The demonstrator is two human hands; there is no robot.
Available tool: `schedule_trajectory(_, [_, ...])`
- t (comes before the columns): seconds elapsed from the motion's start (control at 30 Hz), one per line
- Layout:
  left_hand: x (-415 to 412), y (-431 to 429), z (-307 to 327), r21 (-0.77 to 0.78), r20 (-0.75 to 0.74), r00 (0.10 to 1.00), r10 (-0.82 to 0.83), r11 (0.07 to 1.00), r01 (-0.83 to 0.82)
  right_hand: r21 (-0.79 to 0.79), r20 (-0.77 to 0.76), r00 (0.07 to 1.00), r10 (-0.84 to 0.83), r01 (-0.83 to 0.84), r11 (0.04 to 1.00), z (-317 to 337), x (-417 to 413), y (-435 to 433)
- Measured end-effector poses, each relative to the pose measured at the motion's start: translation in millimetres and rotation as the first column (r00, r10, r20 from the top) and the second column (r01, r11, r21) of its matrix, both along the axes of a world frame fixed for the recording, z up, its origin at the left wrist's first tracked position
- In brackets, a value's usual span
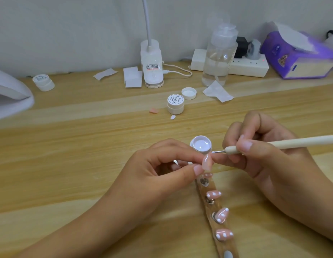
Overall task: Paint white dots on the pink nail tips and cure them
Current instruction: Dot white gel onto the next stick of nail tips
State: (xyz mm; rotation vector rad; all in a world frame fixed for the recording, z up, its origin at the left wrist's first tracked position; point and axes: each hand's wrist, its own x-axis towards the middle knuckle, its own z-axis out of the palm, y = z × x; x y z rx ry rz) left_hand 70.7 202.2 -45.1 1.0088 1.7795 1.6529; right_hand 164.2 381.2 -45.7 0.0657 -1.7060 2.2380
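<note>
My left hand (162,164) pinches a plain pink nail tip (207,162) between thumb and fingers, upright, just in front of the open pot of white gel (201,146). My right hand (264,155) grips a cream-handled dotting tool (284,145); its metal tip, with white on it, sits at the top of that nail. Below, a clear holder strip (211,203) with metal studs carries three pink nail tips with white dots (214,194) (222,215) (224,234).
A white curing lamp (11,94) sits at the left edge. On the wooden table (87,146) behind: a closed gel pot (175,104), a loose lid (189,93), a loose pink tip (154,110), a clip lamp (151,66), a pump bottle (218,56), wipes, a power strip, a tissue box (299,54).
</note>
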Motion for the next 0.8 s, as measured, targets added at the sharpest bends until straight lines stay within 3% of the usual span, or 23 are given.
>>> schedule_trajectory(0.8, [0.7, 0.1, 0.8, 0.009, 0.028, 1.000, 0.011, 1.000, -0.011, 0.047, 0.032, 0.999, 0.004, -0.006, 0.999, -0.9, 0.3, 0.4])
